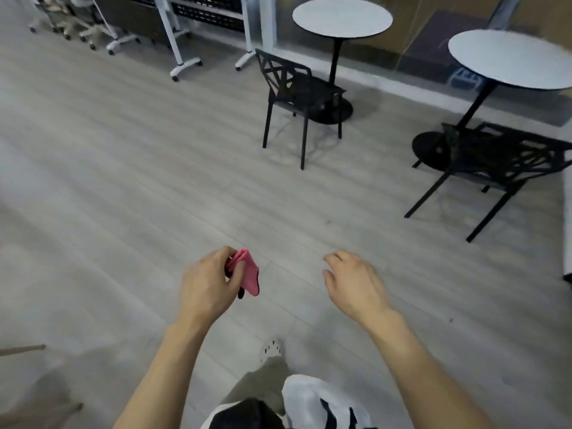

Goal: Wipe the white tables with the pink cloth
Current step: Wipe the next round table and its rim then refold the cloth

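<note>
My left hand grips a folded pink cloth, which hangs from my fingers over the grey floor. My right hand hovers beside it with loosely curled fingers and holds nothing. Two round white tables on black pedestals stand far ahead: one at the top middle, the other at the top right. Both hands are well short of them.
A black chair stands in front of the middle table, and another black chair in front of the right one. White wheeled stands line the back left. Wide grey floor lies between me and the tables.
</note>
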`<state>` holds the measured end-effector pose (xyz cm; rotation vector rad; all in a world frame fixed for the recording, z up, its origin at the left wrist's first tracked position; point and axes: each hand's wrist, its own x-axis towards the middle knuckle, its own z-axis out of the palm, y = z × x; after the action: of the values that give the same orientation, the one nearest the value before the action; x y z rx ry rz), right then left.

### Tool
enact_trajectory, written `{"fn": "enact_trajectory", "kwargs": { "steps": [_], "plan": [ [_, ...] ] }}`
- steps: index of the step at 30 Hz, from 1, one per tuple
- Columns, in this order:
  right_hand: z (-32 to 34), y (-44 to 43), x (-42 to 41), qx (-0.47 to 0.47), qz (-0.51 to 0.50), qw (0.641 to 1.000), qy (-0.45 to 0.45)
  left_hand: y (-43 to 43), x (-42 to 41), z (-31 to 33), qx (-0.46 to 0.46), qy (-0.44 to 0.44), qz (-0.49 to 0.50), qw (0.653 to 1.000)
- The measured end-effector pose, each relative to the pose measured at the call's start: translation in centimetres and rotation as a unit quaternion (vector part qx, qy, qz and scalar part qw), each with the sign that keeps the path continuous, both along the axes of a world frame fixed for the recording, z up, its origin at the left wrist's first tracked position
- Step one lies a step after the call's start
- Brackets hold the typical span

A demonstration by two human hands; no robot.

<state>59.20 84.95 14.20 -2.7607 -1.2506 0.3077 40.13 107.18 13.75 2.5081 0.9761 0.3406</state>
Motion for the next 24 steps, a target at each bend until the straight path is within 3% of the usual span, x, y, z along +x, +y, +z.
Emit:
{"fn": "enact_trajectory", "kwargs": {
  "steps": [10,17,24],
  "plan": [
    [1.5,5.0,25.7,-0.035,-0.086,0.996,-0.013,6.3,32.1,-0.8,-0.086,-0.016,-0.087,0.992],
    [3.9,7.6,43.9,-0.077,-0.122,0.989,-0.027,10.7,53.5,2.5,-0.089,-0.041,-0.183,0.978],
    [1.8,11.6,63.8,-0.062,-0.138,0.988,-0.045,16.2,73.7,0.5,-0.035,-0.007,-0.205,0.978]
  ]
}}
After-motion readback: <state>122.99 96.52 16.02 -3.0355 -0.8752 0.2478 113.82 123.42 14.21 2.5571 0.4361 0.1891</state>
